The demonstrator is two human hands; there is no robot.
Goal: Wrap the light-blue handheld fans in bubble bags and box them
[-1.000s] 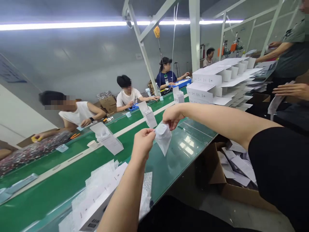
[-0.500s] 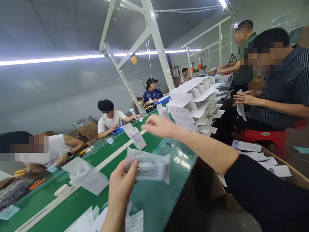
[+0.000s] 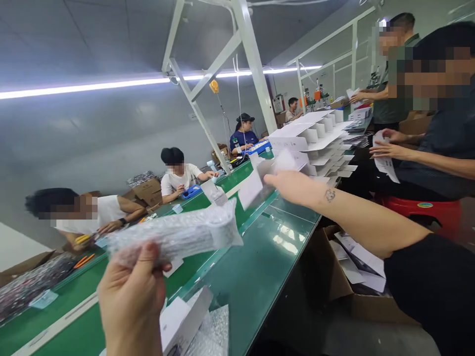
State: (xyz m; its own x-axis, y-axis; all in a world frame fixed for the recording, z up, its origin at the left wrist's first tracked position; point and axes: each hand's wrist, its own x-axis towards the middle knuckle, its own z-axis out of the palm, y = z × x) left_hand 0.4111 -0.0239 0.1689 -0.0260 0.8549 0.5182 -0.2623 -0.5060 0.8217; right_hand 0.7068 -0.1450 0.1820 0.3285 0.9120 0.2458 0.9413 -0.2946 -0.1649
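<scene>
while the left hand [image 3: 129,291] grips a pack [image 3: 178,232], the right hand [image 3: 293,190] holds an open box [image 3: 252,189]

where a green belt [image 3: 81,329] runs aslant, a glossy teal bench [image 3: 256,267] lies along its near side. behind is a grey wall [image 3: 92,138] under 1 long light [image 3: 129,81].

the left hand is raised low in view, thumb and fingers closed round the pack's left end; the pack is held nearly level in the air. the right arm reaches across the bench, fingers narrowed on the near edge of the open box, which is tilted and blurred, in front of the stack [image 3: 291,144].

counted: 1 pack in clear wrap; 1 other box [image 3: 215,194] beyond it; 1 stack of white boxes; 1 carton [image 3: 382,309] of white boxes, too overlapped to count; 1 red stool [image 3: 447,217]; 2 blue trays [image 3: 193,194] across the belt; 6 co-workers [image 3: 185,175].
</scene>
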